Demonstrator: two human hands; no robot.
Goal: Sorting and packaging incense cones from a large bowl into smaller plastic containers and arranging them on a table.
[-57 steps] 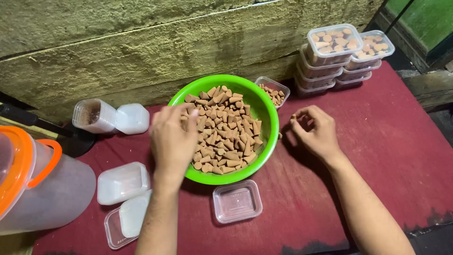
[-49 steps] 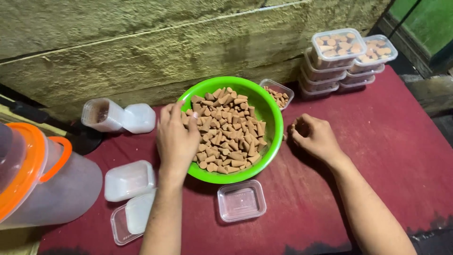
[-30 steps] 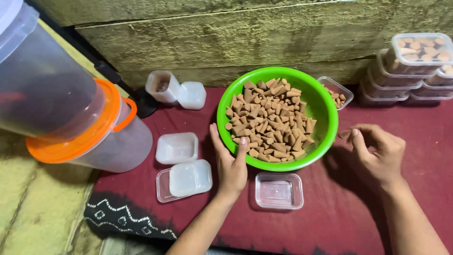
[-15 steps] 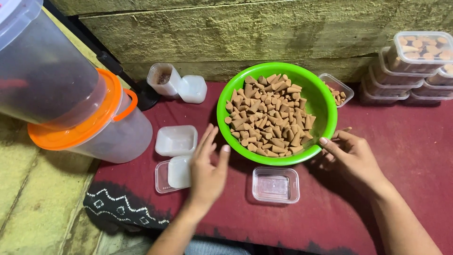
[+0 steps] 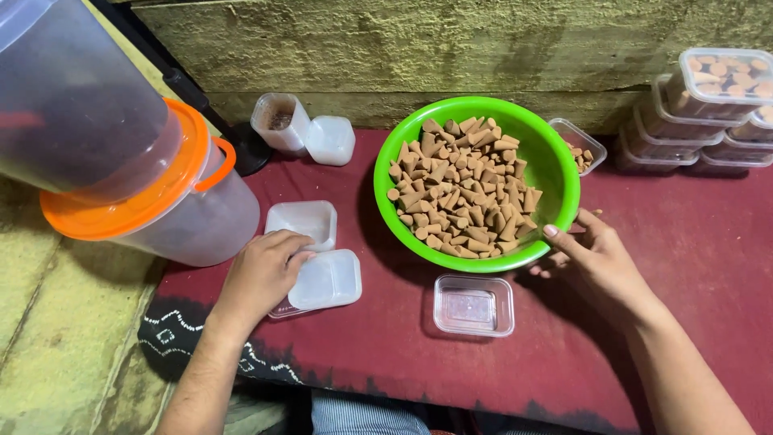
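Cones of brown incense (image 5: 465, 187) fill the bright green bowl (image 5: 555, 165) that sits on the dark red cloth (image 5: 692, 242), heaped in a loose pile with tips pointing every way. They are small, matte, tan to light brown, and some lie against the bowl's inner wall. The right hand (image 5: 594, 259) rests at the bowl's near right rim, fingers loosely curled and touching the green edge; whether anything is pinched in them I cannot tell.

The left hand (image 5: 262, 272) lies well to the left of the bowl, palm down, its fingers laid on a small frosted plastic lid (image 5: 326, 279) that sits askew on a shallow container. It presses or touches the lid rather than closing around it. Just behind that stands another white lidded box (image 5: 303, 223).

Between the two hands, just in front of the bowl, an open clear container (image 5: 473, 306) stands empty on the cloth. Behind the bowl's right side a small clear tub (image 5: 581, 145) holds a few cones. Farther right, stacked clear boxes (image 5: 708, 105) are packed with cones and closed. At the left a large clear jug with an orange lid (image 5: 153, 201) stands at the cloth's edge, and near the wall a small open tub (image 5: 279, 121) lies beside its lid.
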